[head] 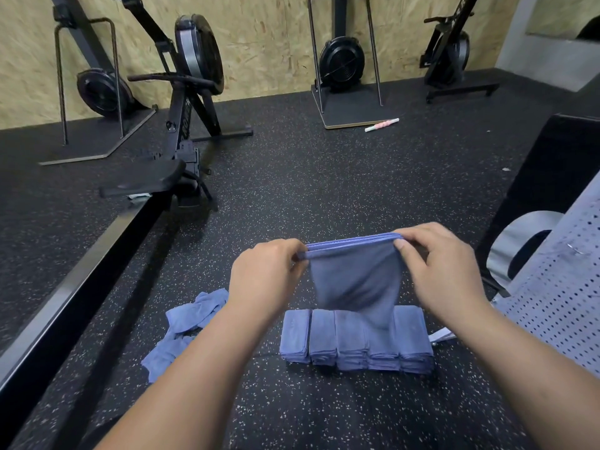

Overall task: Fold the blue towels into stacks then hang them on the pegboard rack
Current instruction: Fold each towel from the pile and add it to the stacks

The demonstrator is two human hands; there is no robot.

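A blue towel (355, 277) hangs folded in the air between my hands, its doubled top edge stretched level. My left hand (266, 277) pinches its left corner and my right hand (444, 267) pinches its right corner. Below it, on the speckled black floor, several stacks of folded blue towels (324, 342) stand side by side in a row; the hanging towel hides part of the middle stacks. A loose heap of unfolded blue towels (188, 323) lies to the left of the row. A grey perforated pegboard panel (558, 297) leans at the right edge.
A rowing machine (181, 131) and its long black rail (74, 287) run along the left. More rowers stand upright against the chipboard wall behind. A pink and white roller (381, 125) lies on the floor far ahead. A black box (552, 170) stands at right.
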